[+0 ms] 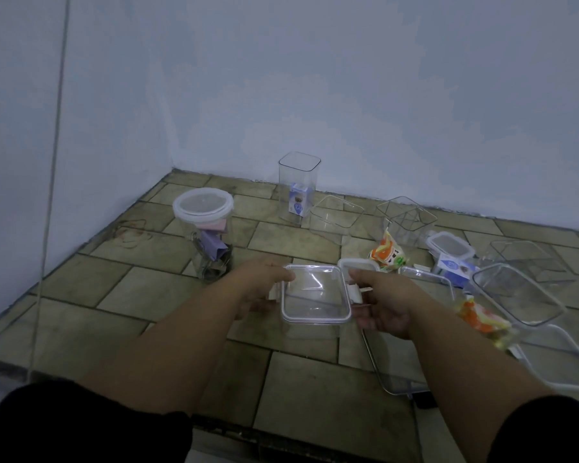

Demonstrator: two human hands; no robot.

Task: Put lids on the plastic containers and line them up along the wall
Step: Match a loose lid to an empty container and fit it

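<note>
- Hands, two: left hand [261, 285] and right hand [385, 302], both gripping one small clear square plastic container [315, 300] from opposite sides at centre frame, just above the tiled surface [131, 289].
- Held container: upright, mouth up, covered by a clear white-rimmed lid [311, 289] lying flat on its top; a white latch tab sticks out on the right edge beside the right thumb. Nearly square, so no clear long axis.
- Lidded containers standing, two: round clear jar with white lid [204, 232], left of centre, holding purple and pink items; small clear box with white-rimmed lid [450, 248], right of centre, label on its side.
- Open clear containers, five counted: tall square one [298, 185] upright near the wall [315, 78]; low one [335, 215] just right of it; another [406, 217] further right; two at right of frame [528, 262], [518, 294], the nearer tilted.
- Loose lids, at least three, lower right; edges blur together.
- Orange-and-white snack packets, two: [389, 252], [482, 317].
</note>
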